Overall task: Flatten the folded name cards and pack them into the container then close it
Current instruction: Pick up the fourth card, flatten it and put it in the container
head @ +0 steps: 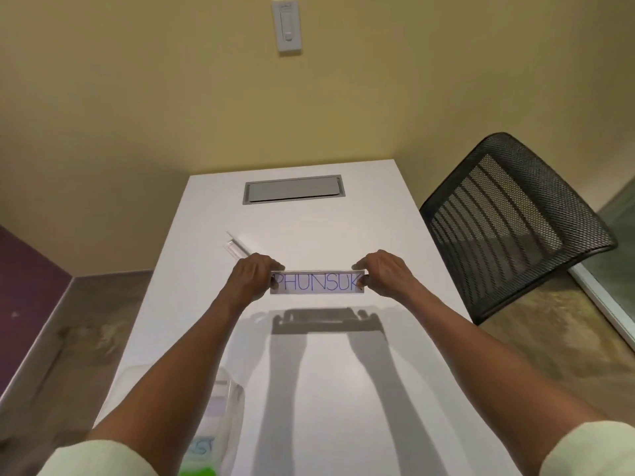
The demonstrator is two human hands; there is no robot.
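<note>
Name card held up over the middle of the table

Left hand (252,276) and right hand (379,274) pinch the ends of the name card (318,282); the container (220,420) sits by the near left edge. An uneven pull could tear or skew it.

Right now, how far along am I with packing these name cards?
Some cards already lie in the clear container at near left. Both hands, left hand and right hand, hold the PHUNSUK card above the table. Left: pack it, then close the container, still open.
</note>
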